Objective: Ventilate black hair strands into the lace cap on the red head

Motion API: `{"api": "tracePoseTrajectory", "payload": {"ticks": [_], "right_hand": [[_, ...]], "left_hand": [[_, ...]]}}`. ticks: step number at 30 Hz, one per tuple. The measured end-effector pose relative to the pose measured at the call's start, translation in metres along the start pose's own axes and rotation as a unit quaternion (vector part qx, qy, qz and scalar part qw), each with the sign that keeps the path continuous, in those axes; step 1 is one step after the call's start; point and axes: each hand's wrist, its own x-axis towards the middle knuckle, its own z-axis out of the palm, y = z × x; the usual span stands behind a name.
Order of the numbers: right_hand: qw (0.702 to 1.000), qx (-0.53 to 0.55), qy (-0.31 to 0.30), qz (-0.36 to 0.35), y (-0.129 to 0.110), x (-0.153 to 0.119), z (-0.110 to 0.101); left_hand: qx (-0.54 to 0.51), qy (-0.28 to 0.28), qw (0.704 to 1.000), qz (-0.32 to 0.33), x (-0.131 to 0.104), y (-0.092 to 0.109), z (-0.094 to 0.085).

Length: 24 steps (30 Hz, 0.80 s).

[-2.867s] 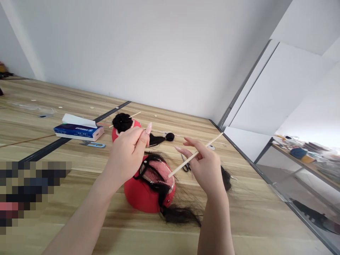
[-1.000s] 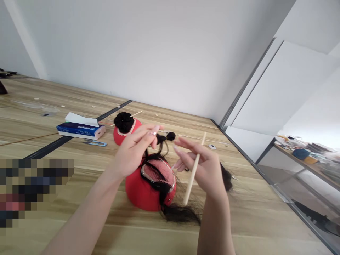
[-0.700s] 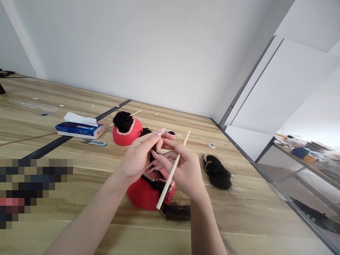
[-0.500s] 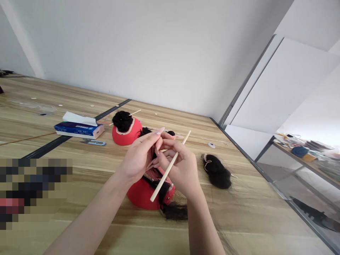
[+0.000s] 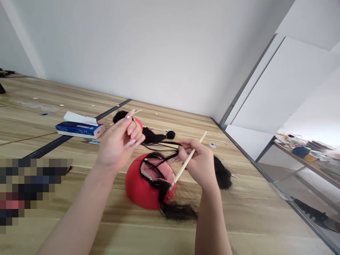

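Black hair (image 5: 162, 193), fine and wispy, lies across pink mesh (image 5: 166, 170) on a smooth red dome (image 5: 140, 184), mid-table, well in from right edge; loose tail trails on the wood. Right hand (image 5: 198, 161): fingers closed, pale round wooden stick (image 5: 190, 157) held across them, slender strand pinched at tips. Strand runs toward left hand (image 5: 117, 141), raised, fingers half curled; cannot tell if it grips any. Fuzzy hair bundle (image 5: 222, 173) partly behind right hand, nearer right edge. Leftward, glossy blue tissue box (image 5: 79, 130). Second red dome (image 5: 138, 124), mostly masked, toward far edge, with dark bun (image 5: 119, 116). Table (image 5: 148, 235): streaked wood grain. Plain pale wall (image 5: 159, 63) along far edge; cluttered shelf (image 5: 289, 154) beyond right edge.
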Motion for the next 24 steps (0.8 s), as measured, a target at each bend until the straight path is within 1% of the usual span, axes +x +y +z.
{"api": "tracePoseTrajectory", "payload": {"ticks": [2,4,7,9,10,11,12,13,14,15,16,17,18,19,20,21,22,24], "right_hand": [[0.999,-0.024,0.022,0.006,0.007,0.003,-0.009],[0.998,-0.043,0.04,0.018,0.013,0.006,-0.017],[0.997,-0.048,0.048,0.042,0.017,0.007,-0.027],[0.997,-0.046,0.045,0.053,0.019,0.007,-0.034],[0.996,-0.049,0.041,0.058,0.02,0.007,-0.037],[0.996,-0.058,0.037,0.063,0.022,0.008,-0.04],[0.995,-0.071,0.034,0.068,0.023,0.008,-0.043],[0.993,-0.09,0.034,0.071,0.025,0.009,-0.046],[0.99,-0.112,0.038,0.072,0.027,0.01,-0.049],[0.988,-0.133,0.046,0.071,0.029,0.01,-0.051],[0.985,-0.15,0.055,0.067,0.03,0.011,-0.053],[0.983,-0.159,0.065,0.064,0.031,0.011,-0.054],[0.983,-0.159,0.071,0.061,0.032,0.011,-0.055],[0.984,-0.152,0.075,0.058,0.031,0.01,-0.055],[0.986,-0.14,0.078,0.052,0.03,0.009,-0.055],[0.988,-0.126,0.08,0.045,0.029,0.009,-0.053],[0.99,-0.111,0.084,0.036,0.027,0.008,-0.052],[0.992,-0.08,0.092,0.02,0.024,0.006,-0.048]], "left_hand": [[0.043,0.019,0.998,0.032,0.004,0.009,-0.008],[0.071,0.036,0.996,0.051,0.007,0.018,-0.016],[0.102,0.048,0.99,0.08,0.011,0.029,-0.031],[0.148,0.065,0.978,0.132,0.014,0.034,-0.043],[0.188,0.085,0.963,0.175,0.016,0.036,-0.05],[0.259,0.109,0.936,0.214,0.017,0.037,-0.057],[0.348,0.149,0.891,0.251,0.018,0.039,-0.064],[0.449,0.189,0.831,0.269,0.018,0.04,-0.071],[0.546,0.222,0.76,0.274,0.019,0.041,-0.077],[0.62,0.243,0.696,0.269,0.02,0.043,-0.083],[0.68,0.253,0.64,0.253,0.02,0.044,-0.087],[0.724,0.253,0.598,0.234,0.021,0.044,-0.09],[0.753,0.246,0.571,0.215,0.022,0.044,-0.091],[0.773,0.236,0.556,0.196,0.023,0.044,-0.091],[0.78,0.223,0.557,0.179,0.023,0.042,-0.088],[0.777,0.205,0.573,0.163,0.023,0.04,-0.085],[0.764,0.182,0.6,0.149,0.023,0.036,-0.08],[0.72,0.132,0.67,0.122,0.02,0.024,-0.067]]}}
